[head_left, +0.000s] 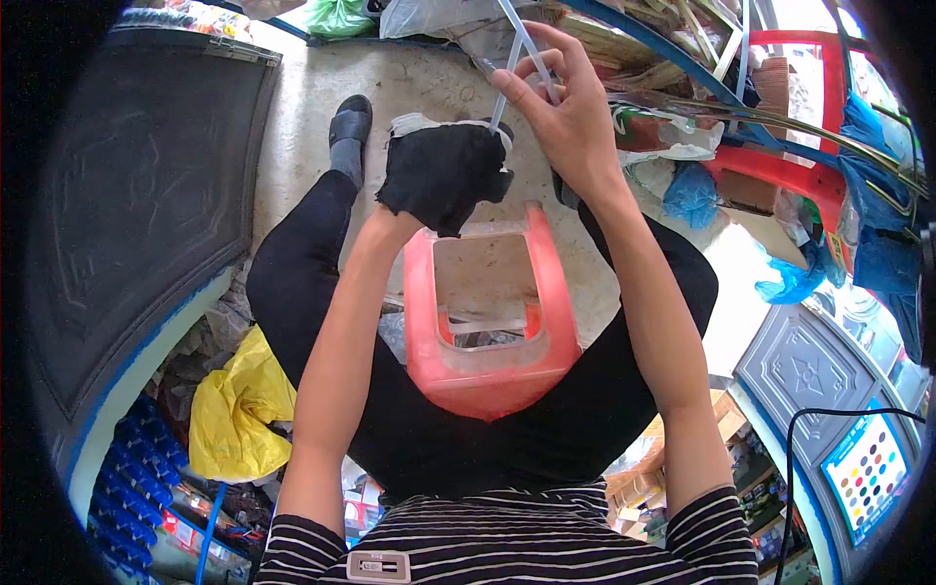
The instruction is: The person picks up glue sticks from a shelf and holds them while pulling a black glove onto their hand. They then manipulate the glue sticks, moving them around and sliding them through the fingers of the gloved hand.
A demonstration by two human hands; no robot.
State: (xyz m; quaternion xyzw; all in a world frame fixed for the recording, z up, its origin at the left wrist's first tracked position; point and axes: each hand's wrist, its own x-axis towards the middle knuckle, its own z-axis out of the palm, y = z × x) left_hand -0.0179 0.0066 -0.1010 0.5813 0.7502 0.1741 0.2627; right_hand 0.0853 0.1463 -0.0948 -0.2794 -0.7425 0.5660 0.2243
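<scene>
Under a black glove or cloth wrap, my left hand (444,175) is closed in front of me, with pale material showing at its edges. The lower end of a thin translucent plastic tube (504,90) meets its fingers. My right hand (570,122), bare, curls its thumb and fingers around the tube higher up, where two lengths of it cross. One length runs out past the top of the view. What lies inside the left fist is hidden. Just below the hands is a faded red plastic stool (556,292) with a rectangular opening, between my legs.
A dark panel (146,185) stands on the left, above a yellow bag (239,409). Long thin rods (809,127) and a red frame (780,171) crowd the upper right, near blue plastic bags (690,193). A grey panel (804,366) and black cable (792,468) are lower right.
</scene>
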